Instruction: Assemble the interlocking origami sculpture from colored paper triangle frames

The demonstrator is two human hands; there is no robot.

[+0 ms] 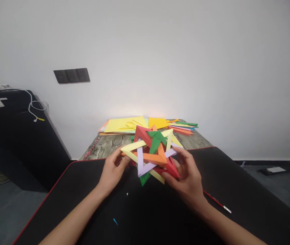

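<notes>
Between my two hands is a star-shaped origami model [155, 157], made of interlocked folded paper strips in red, orange, yellow, green and pale lilac. My left hand [113, 170] pinches its left points, the thumb and fingers closed on a yellow and an orange tip. My right hand [187, 173] grips the right side, thumb at the lower red point and fingers behind and above it. The model is held up over the black mat [145, 217]; its underside and far side are hidden.
Sheets of yellow paper [116, 124] and folded coloured strips [184, 128] lie on the wood-patterned tabletop [96, 149] by the wall. A red pencil [217, 201] rests on the mat to the right. A blue paper scrap [115, 222] lies in front. A black cabinet [14, 136] stands left.
</notes>
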